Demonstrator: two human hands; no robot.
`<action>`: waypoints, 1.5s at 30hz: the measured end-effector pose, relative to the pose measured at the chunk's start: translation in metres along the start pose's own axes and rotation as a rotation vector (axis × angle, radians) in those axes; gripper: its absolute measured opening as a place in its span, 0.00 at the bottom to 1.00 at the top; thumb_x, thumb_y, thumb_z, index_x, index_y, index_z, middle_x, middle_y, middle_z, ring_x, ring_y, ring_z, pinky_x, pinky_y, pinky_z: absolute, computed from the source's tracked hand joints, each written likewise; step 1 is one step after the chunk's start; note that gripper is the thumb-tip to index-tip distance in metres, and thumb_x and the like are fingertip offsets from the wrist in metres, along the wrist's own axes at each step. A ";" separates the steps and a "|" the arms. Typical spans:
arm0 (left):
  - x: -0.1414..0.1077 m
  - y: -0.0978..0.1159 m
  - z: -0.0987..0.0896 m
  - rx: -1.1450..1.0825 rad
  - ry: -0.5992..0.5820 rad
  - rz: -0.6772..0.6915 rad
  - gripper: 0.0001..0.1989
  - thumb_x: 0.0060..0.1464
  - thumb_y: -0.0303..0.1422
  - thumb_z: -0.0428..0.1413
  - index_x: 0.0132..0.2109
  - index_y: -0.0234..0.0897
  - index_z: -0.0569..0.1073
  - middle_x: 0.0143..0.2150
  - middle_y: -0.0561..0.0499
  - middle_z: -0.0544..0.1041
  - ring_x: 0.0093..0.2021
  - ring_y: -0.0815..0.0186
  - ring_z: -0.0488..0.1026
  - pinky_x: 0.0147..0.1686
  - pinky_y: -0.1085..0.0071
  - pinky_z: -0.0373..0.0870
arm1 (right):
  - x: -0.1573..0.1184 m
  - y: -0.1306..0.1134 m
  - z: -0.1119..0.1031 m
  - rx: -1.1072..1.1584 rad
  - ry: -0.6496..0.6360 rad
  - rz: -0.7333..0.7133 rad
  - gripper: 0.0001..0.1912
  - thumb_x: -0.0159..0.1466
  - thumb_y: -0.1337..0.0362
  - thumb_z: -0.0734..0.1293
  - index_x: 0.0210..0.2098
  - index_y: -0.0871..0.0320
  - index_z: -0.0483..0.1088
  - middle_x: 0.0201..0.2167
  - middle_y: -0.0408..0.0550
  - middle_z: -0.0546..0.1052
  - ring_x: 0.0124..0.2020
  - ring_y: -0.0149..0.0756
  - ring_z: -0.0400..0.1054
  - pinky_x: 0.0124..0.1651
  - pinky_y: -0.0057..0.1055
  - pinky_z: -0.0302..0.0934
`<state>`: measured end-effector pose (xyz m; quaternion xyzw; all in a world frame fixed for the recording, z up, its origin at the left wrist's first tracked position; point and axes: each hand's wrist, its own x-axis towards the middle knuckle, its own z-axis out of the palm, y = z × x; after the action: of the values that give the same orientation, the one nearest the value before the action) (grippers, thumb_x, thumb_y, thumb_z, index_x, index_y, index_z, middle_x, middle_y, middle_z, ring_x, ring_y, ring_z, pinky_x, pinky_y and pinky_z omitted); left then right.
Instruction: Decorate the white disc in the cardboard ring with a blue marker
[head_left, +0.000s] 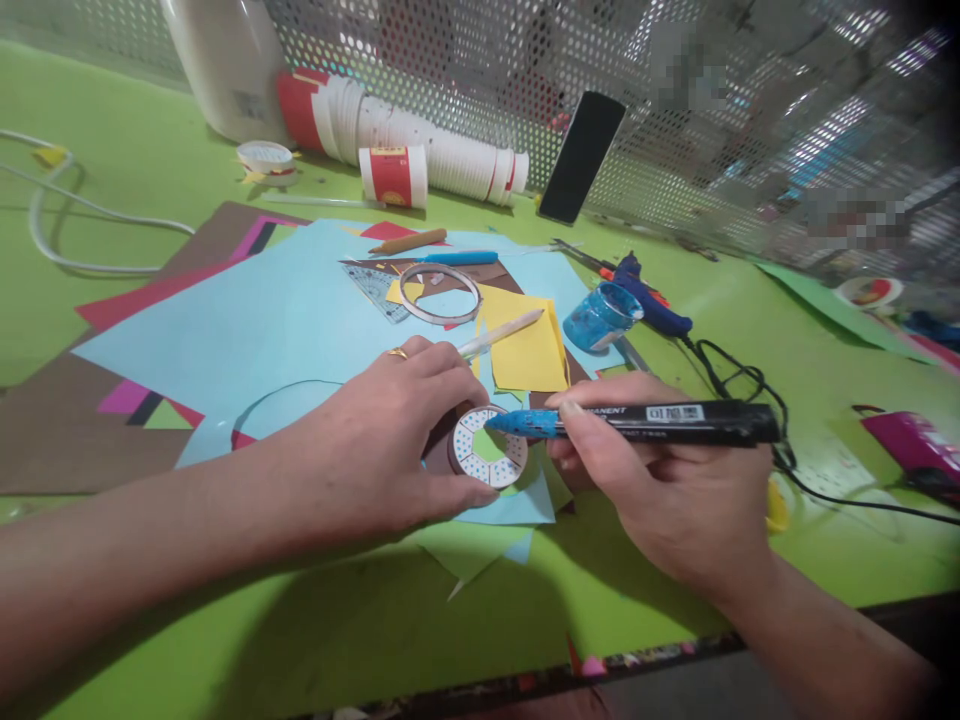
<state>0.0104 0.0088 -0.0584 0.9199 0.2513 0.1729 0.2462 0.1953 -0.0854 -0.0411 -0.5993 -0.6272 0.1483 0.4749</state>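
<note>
My left hand point(420, 425) is closed around the edge of a small white ring-shaped disc point(469, 467), thumb below and fingers above. Blue dots fill the ring's marked-off sections, and its centre is green. In my right hand point(667, 490) is a black permanent marker point(705, 424) with a blue front end, held like a pen. Its tip meets or hovers just over the ring's upper part; I cannot tell which. Light blue paper point(247, 310) and a yellow sheet point(517, 345) lie beneath and beyond my hands.
Behind stand a row of stacked paper cups point(427, 145), a lone cup point(394, 178) and a leaning phone point(582, 158). A tape roll point(478, 300), blue paint cup point(600, 318) and blue glue gun point(652, 300) lie beyond my hands. A black cord point(840, 500) runs right.
</note>
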 end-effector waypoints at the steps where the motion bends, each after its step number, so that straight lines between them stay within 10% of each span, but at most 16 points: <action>1: 0.000 0.000 0.000 0.000 -0.003 -0.002 0.16 0.48 0.39 0.61 0.43 0.36 0.74 0.43 0.46 0.72 0.46 0.54 0.68 0.47 0.55 0.68 | 0.000 0.000 0.000 -0.002 -0.006 0.000 0.02 0.61 0.69 0.70 0.32 0.56 0.74 0.24 0.39 0.77 0.22 0.27 0.73 0.25 0.23 0.70; 45: 0.000 -0.002 0.001 -0.001 0.003 -0.004 0.19 0.47 0.41 0.63 0.43 0.35 0.74 0.44 0.44 0.73 0.46 0.53 0.68 0.47 0.54 0.68 | 0.002 -0.005 0.001 -0.065 0.033 0.033 0.04 0.58 0.67 0.73 0.28 0.56 0.74 0.20 0.39 0.75 0.17 0.26 0.67 0.20 0.24 0.64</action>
<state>0.0101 0.0105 -0.0600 0.9190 0.2537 0.1740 0.2467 0.1915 -0.0841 -0.0368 -0.6270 -0.6139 0.1256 0.4629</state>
